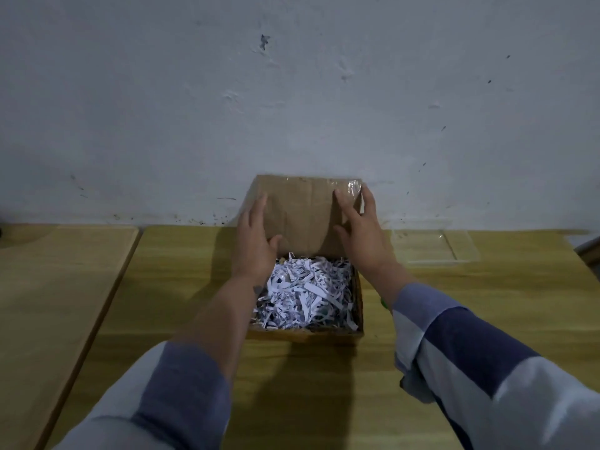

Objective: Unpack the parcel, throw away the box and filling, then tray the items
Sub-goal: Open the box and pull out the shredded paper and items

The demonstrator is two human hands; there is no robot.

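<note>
A brown cardboard box point(305, 335) sits on the wooden table, its lid point(305, 212) raised upright against the wall. Shredded white paper filling point(305, 293) covers the inside, hiding any items beneath. My left hand point(255, 235) rests flat against the lid's left edge, thumb on its inner face. My right hand point(360, 228) clasps the lid's right edge near the taped corner, fingers on both sides of it.
A clear plastic tray point(433, 246) lies on the table to the right of the box, next to the wall. A second wooden table point(48, 287) adjoins on the left with a narrow gap between. A white wall stands right behind the box.
</note>
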